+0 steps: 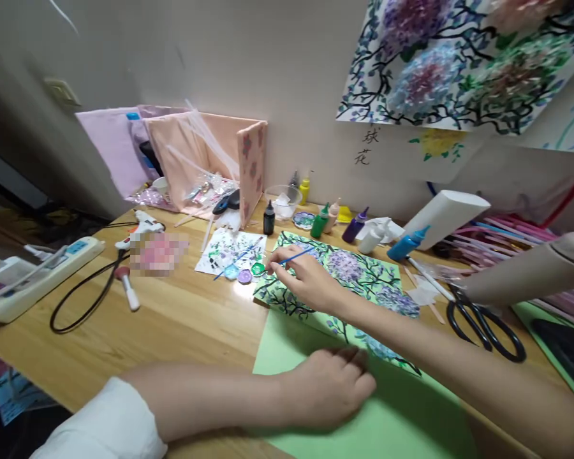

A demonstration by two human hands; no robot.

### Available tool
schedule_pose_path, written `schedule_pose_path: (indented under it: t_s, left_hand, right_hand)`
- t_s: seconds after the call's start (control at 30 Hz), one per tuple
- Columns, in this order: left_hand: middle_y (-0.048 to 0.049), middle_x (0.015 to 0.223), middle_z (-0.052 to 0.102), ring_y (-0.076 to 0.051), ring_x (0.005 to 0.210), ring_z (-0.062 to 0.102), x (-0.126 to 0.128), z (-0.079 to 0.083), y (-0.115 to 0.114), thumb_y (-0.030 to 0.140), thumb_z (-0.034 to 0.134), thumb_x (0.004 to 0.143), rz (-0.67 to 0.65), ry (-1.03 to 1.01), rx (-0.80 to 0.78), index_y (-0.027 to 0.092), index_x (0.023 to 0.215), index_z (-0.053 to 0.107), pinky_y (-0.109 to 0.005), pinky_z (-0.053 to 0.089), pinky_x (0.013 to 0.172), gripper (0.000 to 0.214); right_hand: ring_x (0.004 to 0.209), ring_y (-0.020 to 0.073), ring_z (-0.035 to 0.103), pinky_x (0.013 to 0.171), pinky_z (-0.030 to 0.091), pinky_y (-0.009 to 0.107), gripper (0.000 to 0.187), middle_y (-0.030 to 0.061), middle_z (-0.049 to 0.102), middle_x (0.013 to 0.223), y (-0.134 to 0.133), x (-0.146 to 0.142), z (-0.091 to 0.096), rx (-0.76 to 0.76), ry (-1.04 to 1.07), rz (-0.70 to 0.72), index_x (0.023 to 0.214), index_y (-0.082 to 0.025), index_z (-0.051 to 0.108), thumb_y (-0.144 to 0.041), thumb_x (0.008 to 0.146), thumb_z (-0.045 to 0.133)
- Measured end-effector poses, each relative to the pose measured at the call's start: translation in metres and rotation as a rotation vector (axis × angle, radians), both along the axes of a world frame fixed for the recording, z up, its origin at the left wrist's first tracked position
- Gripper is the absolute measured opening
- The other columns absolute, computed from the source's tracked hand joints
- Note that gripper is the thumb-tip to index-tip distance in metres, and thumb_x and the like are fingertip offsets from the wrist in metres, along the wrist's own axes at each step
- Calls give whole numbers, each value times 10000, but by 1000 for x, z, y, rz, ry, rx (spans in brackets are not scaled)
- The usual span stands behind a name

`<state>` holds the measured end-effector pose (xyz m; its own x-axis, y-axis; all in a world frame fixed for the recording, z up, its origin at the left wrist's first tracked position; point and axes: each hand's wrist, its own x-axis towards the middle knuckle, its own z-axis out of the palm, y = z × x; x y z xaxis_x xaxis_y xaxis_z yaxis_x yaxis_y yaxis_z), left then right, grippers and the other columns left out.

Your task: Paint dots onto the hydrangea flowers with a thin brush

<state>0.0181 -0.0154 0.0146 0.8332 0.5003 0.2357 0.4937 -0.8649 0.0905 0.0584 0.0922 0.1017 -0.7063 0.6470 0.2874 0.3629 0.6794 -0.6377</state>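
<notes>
My right hand (pixel 306 280) pinches a blue-handled paintbrush (pixel 294 256). The brush's tip end is at a small dish of green paint (pixel 258 268), partly hidden by my fingers. Beside that dish are a purple paint dish (pixel 244 276) and a pale blue one (pixel 231 272). Beneath my right forearm lies a light green painting (pixel 382 280) with purple and blue flowers and black branches. My left hand (pixel 332 386), loosely curled with its fingertips tucked under, rests on the plain lower part of the green paper (pixel 287 357).
A paint-spotted white sheet (pixel 229 248) carries another blue brush. Behind the painting stand paint bottles, including green (pixel 320 222), purple (pixel 354 226) and blue (pixel 408 243). Black-handled scissors (pixel 485 325) lie right. A glue gun (pixel 143 228) and power strip (pixel 43 277) are left.
</notes>
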Motion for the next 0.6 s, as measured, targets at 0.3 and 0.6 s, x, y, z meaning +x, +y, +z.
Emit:
schedule_pose_path:
  t_s: [0.3, 0.6]
  left_hand:
    - [-89, 842, 571, -197, 778, 538, -1, -6, -1, 185, 465, 841, -14, -90, 59, 106, 878, 506, -285, 399, 570, 97]
    - [-121, 956, 590, -215, 867, 542, -3, -3, 0, 180, 470, 832, -23, -42, 14, 102, 918, 516, -299, 454, 656, 125]
  right_hand:
    - [803, 177, 499, 729, 358, 295, 160, 42, 602, 782, 13, -34, -32, -2, -79, -23, 791, -166, 549, -174, 877, 414]
    - [827, 181, 535, 758, 389, 308, 183, 41, 622, 825, 2, -11, -6, 92, 56, -57, 826, -187, 578, -199, 891, 408]
